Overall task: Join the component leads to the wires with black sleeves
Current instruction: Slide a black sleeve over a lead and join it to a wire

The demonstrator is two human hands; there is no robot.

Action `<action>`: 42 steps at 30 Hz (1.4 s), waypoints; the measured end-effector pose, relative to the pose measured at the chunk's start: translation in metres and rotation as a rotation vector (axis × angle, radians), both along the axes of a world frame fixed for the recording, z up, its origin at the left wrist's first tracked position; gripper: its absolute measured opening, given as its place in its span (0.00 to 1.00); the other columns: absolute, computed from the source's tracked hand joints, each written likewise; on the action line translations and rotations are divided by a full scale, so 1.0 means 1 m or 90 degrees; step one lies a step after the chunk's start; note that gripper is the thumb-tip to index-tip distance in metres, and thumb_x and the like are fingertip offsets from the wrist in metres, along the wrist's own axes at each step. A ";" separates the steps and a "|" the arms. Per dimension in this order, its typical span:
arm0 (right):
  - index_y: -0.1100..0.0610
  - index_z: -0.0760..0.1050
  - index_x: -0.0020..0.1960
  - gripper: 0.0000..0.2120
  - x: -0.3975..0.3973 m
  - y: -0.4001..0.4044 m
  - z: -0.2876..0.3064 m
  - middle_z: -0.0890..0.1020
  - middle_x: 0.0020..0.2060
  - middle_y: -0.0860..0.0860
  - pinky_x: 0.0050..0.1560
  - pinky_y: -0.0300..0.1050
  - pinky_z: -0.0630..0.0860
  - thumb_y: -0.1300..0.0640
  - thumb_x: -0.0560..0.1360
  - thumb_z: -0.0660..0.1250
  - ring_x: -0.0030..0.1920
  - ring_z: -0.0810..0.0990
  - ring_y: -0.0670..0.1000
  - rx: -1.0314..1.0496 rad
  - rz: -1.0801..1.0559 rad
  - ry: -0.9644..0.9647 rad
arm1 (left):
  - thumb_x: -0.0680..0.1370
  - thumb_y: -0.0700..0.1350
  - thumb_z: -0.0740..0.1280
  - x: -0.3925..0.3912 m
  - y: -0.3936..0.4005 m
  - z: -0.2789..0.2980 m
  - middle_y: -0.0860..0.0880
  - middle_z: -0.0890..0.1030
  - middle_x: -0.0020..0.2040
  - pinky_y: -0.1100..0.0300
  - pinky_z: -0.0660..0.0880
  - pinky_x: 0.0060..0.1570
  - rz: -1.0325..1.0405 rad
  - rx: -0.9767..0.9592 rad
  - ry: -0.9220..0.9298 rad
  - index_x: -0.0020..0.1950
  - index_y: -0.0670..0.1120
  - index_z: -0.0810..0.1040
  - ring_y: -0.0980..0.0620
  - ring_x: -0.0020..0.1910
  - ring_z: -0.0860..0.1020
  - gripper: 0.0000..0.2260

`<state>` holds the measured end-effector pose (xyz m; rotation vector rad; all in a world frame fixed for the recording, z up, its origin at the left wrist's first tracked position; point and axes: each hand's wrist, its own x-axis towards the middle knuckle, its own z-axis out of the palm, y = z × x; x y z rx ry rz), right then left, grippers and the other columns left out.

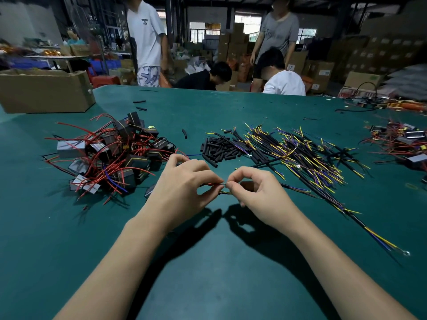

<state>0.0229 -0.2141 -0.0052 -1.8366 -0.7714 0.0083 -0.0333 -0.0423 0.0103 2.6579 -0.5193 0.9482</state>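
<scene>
- A red component lead (211, 184) is pinched between thumb and fingertips of the left hand (182, 181), just above the green table (208, 262).
- The stripped end of a black-sleeved wire (294, 189) is pinched by the right hand (256, 188); the two ends are brought together at the fingertips, where bare metal shows. Whether they are already twisted cannot be told.
- The stock is laid out beyond the hands: a pile of black components with red leads (115, 153) to the left, a heap of short black sleeves (220, 148) in the middle, and a spread of sleeved wires with yellow and blue cores (300, 153) to the right.
- The leads are judged to be light, thin and springy; they are best taken close to the bare tip, so that the end is kept from flicking aside.
- The bare strands are judged to be fragile and easily frayed, so a gentle pinch on the insulation right behind them is called for.
- The sleeves are judged to be light, smooth and apt to roll or slip; one is best held by its middle while slid over the joint.
- No brand or label is readable on the parts. On a carton (291, 65) far behind, a small mark is seen but is too blurred to be read with confidence.
</scene>
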 end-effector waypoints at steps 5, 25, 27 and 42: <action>0.56 0.74 0.40 0.06 -0.004 0.002 0.005 0.75 0.33 0.44 0.34 0.34 0.64 0.64 0.74 0.67 0.31 0.69 0.43 -0.069 -0.017 -0.241 | 0.75 0.48 0.66 -0.003 -0.001 0.003 0.54 0.79 0.38 0.51 0.67 0.49 -0.002 0.022 0.034 0.42 0.49 0.82 0.52 0.38 0.76 0.07; 0.54 0.79 0.39 0.06 0.009 -0.004 -0.010 0.78 0.29 0.46 0.34 0.31 0.66 0.61 0.75 0.69 0.30 0.70 0.42 -0.042 -0.071 -0.076 | 0.73 0.50 0.72 -0.004 0.013 0.007 0.56 0.82 0.43 0.61 0.72 0.52 0.083 -0.175 0.251 0.47 0.51 0.82 0.58 0.46 0.78 0.05; 0.56 0.79 0.40 0.06 0.010 -0.005 -0.010 0.75 0.28 0.41 0.33 0.30 0.65 0.61 0.75 0.69 0.29 0.69 0.41 -0.033 -0.068 -0.072 | 0.73 0.49 0.72 -0.006 0.019 0.011 0.56 0.82 0.43 0.61 0.73 0.52 0.111 -0.157 0.288 0.45 0.52 0.82 0.58 0.45 0.79 0.03; 0.53 0.78 0.40 0.07 0.008 -0.001 -0.010 0.77 0.31 0.44 0.36 0.32 0.67 0.63 0.74 0.69 0.32 0.72 0.42 -0.035 -0.042 -0.153 | 0.74 0.46 0.72 -0.004 0.011 0.008 0.52 0.81 0.37 0.60 0.73 0.44 0.054 -0.197 0.218 0.47 0.49 0.86 0.54 0.39 0.77 0.05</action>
